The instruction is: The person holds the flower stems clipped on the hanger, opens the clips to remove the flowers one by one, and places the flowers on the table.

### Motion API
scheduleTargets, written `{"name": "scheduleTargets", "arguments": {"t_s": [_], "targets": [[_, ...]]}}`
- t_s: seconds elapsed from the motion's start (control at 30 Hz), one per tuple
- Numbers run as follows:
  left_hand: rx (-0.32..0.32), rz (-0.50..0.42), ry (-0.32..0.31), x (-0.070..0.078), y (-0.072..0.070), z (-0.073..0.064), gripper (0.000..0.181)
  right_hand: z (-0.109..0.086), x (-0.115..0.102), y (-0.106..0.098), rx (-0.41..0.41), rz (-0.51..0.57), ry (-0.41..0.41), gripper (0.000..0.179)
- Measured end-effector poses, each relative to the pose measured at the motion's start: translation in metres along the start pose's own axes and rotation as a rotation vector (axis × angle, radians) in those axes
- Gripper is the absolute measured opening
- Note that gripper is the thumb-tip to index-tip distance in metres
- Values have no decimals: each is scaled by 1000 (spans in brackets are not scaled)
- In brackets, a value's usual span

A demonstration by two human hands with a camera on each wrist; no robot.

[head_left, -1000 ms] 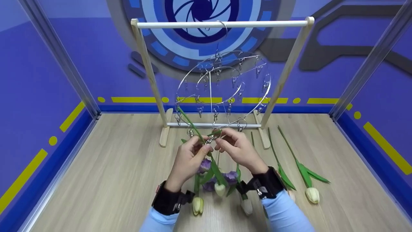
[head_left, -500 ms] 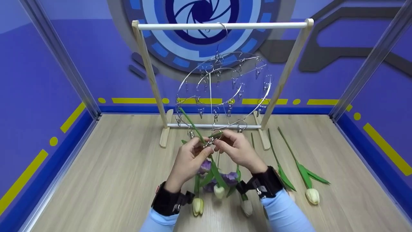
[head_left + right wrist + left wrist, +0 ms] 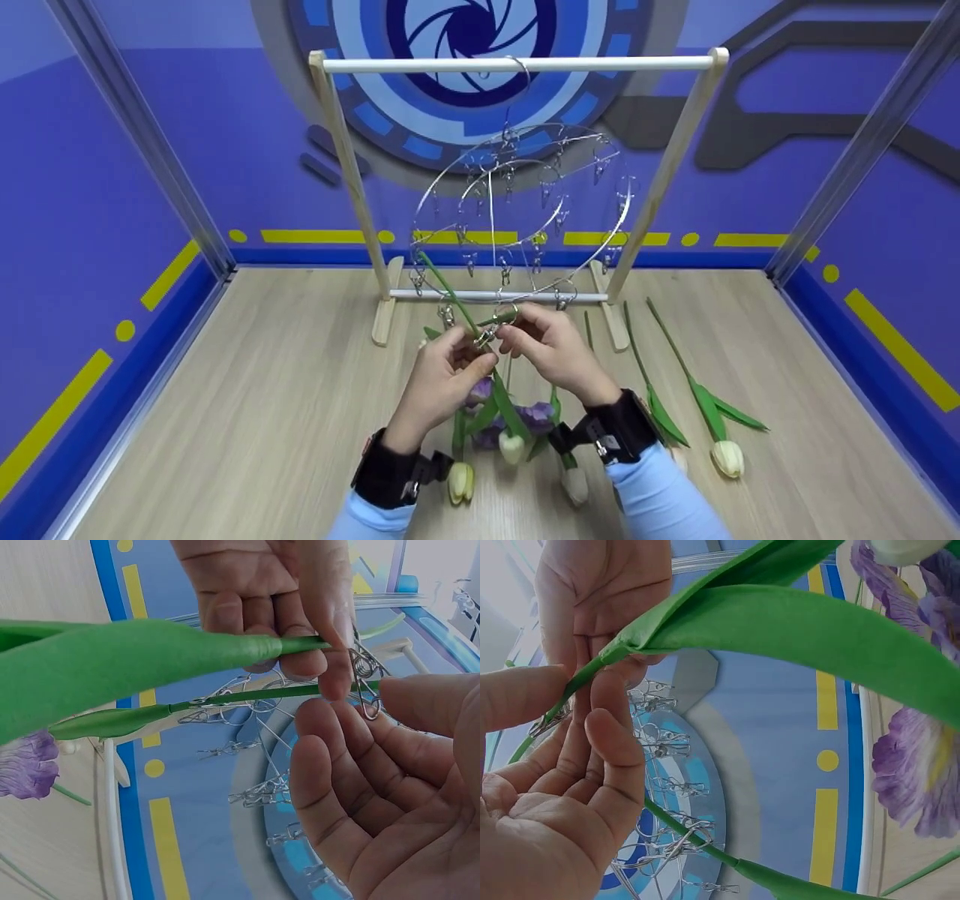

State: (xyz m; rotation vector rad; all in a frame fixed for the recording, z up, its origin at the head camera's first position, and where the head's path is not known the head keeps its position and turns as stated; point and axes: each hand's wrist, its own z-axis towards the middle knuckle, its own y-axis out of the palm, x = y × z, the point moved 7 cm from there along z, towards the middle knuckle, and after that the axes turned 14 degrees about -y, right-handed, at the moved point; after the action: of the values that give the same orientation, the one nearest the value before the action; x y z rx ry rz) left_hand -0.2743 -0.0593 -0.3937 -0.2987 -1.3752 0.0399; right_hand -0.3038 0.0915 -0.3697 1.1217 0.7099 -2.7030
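Observation:
In the head view my left hand (image 3: pixel 442 375) pinches the green stem of a white artificial tulip (image 3: pixel 512 448), whose flower hangs down and whose stem end slants up toward the rack. A small metal wire clip (image 3: pixel 486 336) sits at that stem between both hands. My right hand (image 3: pixel 559 352) pinches the clip. In the right wrist view the right thumb presses against the clip (image 3: pixel 365 682), beside the left fingertips. Another green stem (image 3: pixel 262 694) passes behind it. The left wrist view has the left thumb (image 3: pixel 525 694) on the stem, below a long leaf (image 3: pixel 780 622).
From a wooden rack (image 3: pixel 517 65) hangs a round wire hanger (image 3: pixel 628 202) with several clips. Purple flowers (image 3: pixel 536 414) and a pale tulip (image 3: pixel 461 482) are below the hands. Another tulip (image 3: pixel 727 459) lies on the table at right. Blue panels enclose the table.
The left hand has shifted slightly down, its thumb and fingers parting a little so more of the clip shows. The right hand stays nearly where it was.

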Motion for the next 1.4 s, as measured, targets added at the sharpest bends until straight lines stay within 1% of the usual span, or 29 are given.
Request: {"name": "scheduleTargets", "arguments": {"t_s": [0.23,0.4,0.5,0.67,0.83,1.03,1.23,1.4], "targets": [[-30,2,-16,-5,2,-5,11,-1,-1,-1,17,-6,-10,16],[-44,0,-32,-9,3,-8,8,-1,0,0,34,6,0,18],[-49,-7,-30,-11,5,-9,9,-2,0,0,48,11,7,18],[-72,-17,-44,-13,9,-9,11,-1,-1,-3,86,-1,-8,18],[-64,11,-42,-13,9,-8,12,-1,-1,-4,107,-12,-21,15],[-43,88,-30,-14,6,-8,13,-1,1,-5,86,-26,-7,13],[-22,95,-9,-12,4,-8,11,0,1,-5,45,-1,18,14],[-19,107,-8,-13,4,-8,11,0,1,-6,10,28,-1,18]]}}
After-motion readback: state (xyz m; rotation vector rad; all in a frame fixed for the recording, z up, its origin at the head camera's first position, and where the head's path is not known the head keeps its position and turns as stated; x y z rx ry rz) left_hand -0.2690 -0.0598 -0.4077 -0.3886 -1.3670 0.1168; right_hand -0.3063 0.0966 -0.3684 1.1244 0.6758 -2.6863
